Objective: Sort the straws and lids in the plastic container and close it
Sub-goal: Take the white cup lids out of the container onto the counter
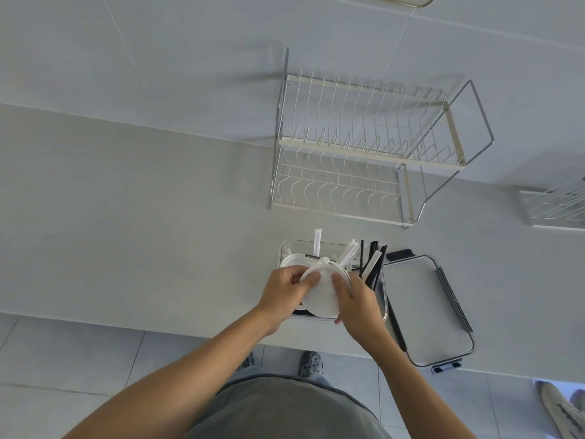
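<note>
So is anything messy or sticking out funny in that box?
Yes. In the plastic container, the black straws and wrapped white straws lean crookedly over its far rim, and one wrapped straw pokes up alone. Both hands, left hand and right hand, grip a stack of white lids.

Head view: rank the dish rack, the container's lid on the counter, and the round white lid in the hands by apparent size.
1. Dish rack, largest by far.
2. Container lid, lying flat right of the container.
3. Round white lid, held by the left hand and right hand, which partly cover it.
</note>
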